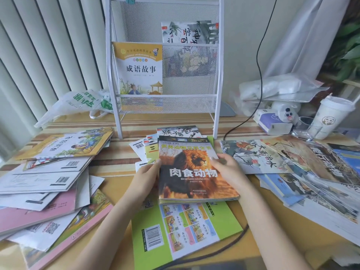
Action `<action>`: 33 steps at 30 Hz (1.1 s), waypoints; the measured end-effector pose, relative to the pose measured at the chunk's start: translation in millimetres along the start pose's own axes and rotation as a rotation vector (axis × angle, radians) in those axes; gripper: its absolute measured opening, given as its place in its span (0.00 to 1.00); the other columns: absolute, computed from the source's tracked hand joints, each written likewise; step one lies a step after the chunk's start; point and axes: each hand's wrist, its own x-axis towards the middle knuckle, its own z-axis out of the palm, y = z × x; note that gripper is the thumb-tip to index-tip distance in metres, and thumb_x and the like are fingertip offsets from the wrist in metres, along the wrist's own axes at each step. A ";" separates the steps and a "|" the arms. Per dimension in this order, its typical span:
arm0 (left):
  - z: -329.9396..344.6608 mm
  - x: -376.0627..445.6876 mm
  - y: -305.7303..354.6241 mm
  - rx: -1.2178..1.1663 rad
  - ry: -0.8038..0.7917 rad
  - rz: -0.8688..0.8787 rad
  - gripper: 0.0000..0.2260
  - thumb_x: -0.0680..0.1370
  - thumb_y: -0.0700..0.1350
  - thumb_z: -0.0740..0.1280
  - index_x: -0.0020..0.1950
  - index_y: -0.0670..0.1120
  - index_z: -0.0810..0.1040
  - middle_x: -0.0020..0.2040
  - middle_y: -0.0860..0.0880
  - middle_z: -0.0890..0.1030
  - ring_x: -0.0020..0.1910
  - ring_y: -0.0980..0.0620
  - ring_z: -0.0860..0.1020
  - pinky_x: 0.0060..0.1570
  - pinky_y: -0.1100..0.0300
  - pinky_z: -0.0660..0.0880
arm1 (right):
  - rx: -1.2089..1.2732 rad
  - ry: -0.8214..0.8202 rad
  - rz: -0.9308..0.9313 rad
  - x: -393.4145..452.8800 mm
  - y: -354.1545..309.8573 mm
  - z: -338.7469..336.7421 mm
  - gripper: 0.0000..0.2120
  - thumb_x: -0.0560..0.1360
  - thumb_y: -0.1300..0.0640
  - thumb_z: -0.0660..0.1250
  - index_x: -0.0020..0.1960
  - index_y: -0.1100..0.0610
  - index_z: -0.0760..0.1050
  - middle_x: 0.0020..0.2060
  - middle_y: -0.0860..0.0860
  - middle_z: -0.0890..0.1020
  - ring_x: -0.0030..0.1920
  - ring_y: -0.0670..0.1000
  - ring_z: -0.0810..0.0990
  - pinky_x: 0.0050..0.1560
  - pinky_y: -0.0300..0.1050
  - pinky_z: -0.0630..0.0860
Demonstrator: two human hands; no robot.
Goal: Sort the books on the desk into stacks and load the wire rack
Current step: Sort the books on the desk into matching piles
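Both hands hold a lion book (194, 172) at the middle of the table (116, 158): the left hand (145, 177) has its grip on the book's left edge, thumb on the cover, and the right hand (227, 168) has its grip on the right edge, thumb over the cover near the lion's face. The book tops a small stack of thin books, its lower end lying over a green book (181, 230) turned back cover up, barcode showing. Behind the stack, more books fan out, among them a monkey book (179, 131).

To the left lies a loose pile of books (48, 176), most back cover up, with a pink-edged one at the bottom. To the right, another spread of picture books (292, 162) overlaps across the table.

At the back stands the white wire rack (163, 75). Its lower pocket holds 1 yellow storybook (139, 69) upright on the left; the upper pocket holds 1 ink-painting book (190, 33) on the right.

A black cable (259, 61) hangs down past the rack. A lidded cup (331, 115), a tissue pack (270, 121) and plastic bags (280, 88) crowd the far right corner; another plastic bag with green print (78, 102) sits left of the rack.
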 end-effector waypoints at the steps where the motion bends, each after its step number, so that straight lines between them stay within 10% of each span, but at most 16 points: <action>1: -2.5 -1.1 -0.1 -0.036 0.024 0.022 0.19 0.82 0.51 0.58 0.44 0.37 0.77 0.28 0.44 0.78 0.22 0.51 0.75 0.23 0.60 0.72 | -0.005 -0.002 -0.005 1.3 0.7 -6.5 0.21 0.77 0.48 0.64 0.67 0.56 0.68 0.52 0.46 0.76 0.43 0.41 0.75 0.34 0.36 0.69; 5: -27.6 -2.2 -5.7 0.568 0.262 0.239 0.12 0.77 0.54 0.64 0.44 0.47 0.77 0.35 0.52 0.81 0.35 0.52 0.79 0.36 0.54 0.76 | 0.008 0.053 -0.047 2.3 2.2 -39.5 0.16 0.77 0.52 0.65 0.63 0.55 0.71 0.49 0.48 0.79 0.44 0.43 0.77 0.35 0.38 0.69; 12: -41.1 -16.7 9.9 1.036 -0.228 0.039 0.38 0.60 0.66 0.75 0.61 0.48 0.67 0.58 0.50 0.68 0.54 0.49 0.73 0.55 0.55 0.73 | -0.174 0.099 -0.033 8.1 3.4 -79.0 0.15 0.78 0.54 0.65 0.63 0.55 0.68 0.54 0.50 0.74 0.41 0.46 0.74 0.33 0.40 0.66; 22: -30.2 -10.3 23.6 1.124 -0.352 -0.013 0.22 0.66 0.57 0.77 0.50 0.45 0.75 0.45 0.49 0.78 0.40 0.51 0.73 0.36 0.61 0.67 | -0.325 0.159 0.003 9.7 10.9 -66.1 0.17 0.78 0.57 0.64 0.64 0.58 0.66 0.50 0.53 0.74 0.44 0.53 0.74 0.39 0.45 0.69; 33: -49.8 -26.3 65.7 0.799 -0.363 0.170 0.10 0.77 0.54 0.68 0.41 0.49 0.78 0.43 0.46 0.82 0.37 0.53 0.78 0.42 0.56 0.75 | -0.391 0.389 -0.078 10.0 16.9 -96.8 0.16 0.75 0.56 0.68 0.61 0.56 0.71 0.49 0.52 0.77 0.44 0.55 0.75 0.42 0.46 0.70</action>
